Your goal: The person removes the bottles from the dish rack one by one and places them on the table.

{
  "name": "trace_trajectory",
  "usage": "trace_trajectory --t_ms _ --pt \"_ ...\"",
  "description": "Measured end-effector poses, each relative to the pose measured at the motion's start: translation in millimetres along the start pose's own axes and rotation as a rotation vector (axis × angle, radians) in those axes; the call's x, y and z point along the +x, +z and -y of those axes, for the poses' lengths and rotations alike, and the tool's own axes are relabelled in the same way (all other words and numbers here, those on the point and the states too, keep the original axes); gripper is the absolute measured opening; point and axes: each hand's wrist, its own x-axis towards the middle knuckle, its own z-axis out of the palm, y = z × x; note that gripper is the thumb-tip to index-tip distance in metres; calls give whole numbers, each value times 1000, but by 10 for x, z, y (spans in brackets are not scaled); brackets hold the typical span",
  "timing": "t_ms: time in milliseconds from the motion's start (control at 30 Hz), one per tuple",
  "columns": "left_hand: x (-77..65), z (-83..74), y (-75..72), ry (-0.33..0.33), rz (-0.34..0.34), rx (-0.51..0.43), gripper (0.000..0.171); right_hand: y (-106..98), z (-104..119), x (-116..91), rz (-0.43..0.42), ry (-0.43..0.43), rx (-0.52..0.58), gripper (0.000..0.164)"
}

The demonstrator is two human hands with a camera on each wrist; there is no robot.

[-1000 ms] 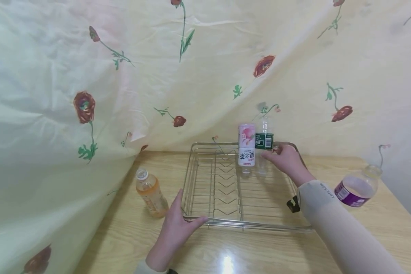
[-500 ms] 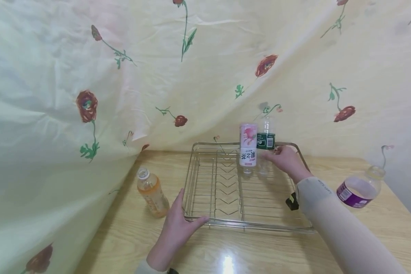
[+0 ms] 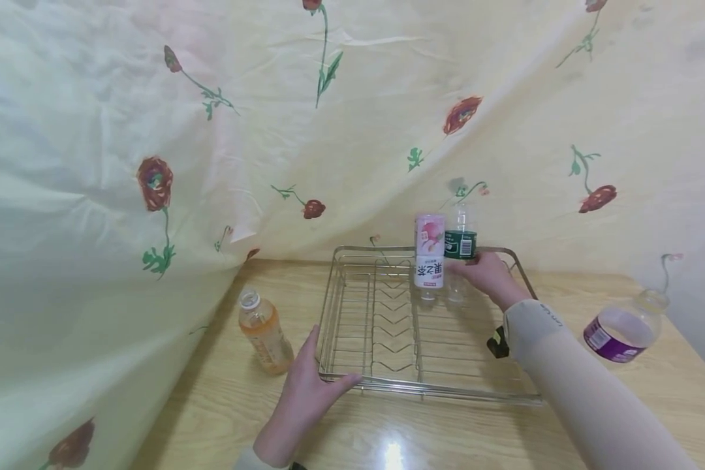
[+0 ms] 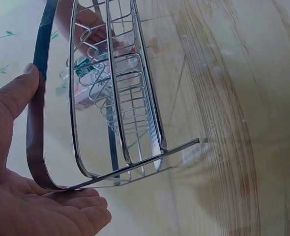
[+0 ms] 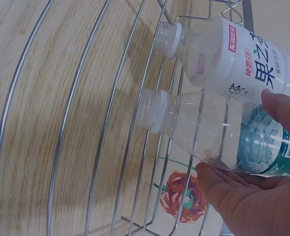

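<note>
In the head view, a wire dish rack (image 3: 396,326) stands on the table. Two inverted bottles lean side by side at its back, necks down among the wires: a pink-and-white labelled bottle (image 3: 429,258) and a clear green-labelled bottle (image 3: 461,244). My right hand (image 3: 487,277) holds the green-labelled bottle; the right wrist view has the thumb between both bottles and the fingers on the other side. At the rack's near left corner, my left hand (image 3: 308,385) spreads thumb and fingers along the rim (image 4: 37,113), touching it.
An orange-tinted bottle (image 3: 266,336) stands upright left of the rack. To the right is a purple-labelled bottle (image 3: 621,331). A black object (image 3: 498,343) sits at the rack's right side. Behind the table hangs a flower-patterned cloth (image 3: 352,130).
My right hand has shifted slightly left against the green-labelled bottle. The whole head view has drifted slightly; the left hand stays at the rack corner.
</note>
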Motion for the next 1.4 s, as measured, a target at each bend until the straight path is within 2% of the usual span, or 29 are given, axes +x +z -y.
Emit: trace_trajectory --t_ms 400,600,800,1033,1200,1400 --pt "-15 -34 -2 -25 3 4 124 -35 -7 -1 -29 -22 35 75" --pt "-31 -30 -4 -39 8 18 125 -66 20 -30 -36 -23 -5 74" --pt "-34 -41 -7 -37 3 31 125 -97 113 -111 -76 -32 -66 83" --pt "-31 -34 -13 -26 6 25 124 -98 187 -186 -140 -101 -92 73" --pt "-33 -26 -18 -18 2 8 124 -90 256 -256 -175 -128 -81 71" --pt "-20 -19 -16 -3 1 -1 125 -129 342 -351 -219 -143 -125 72"
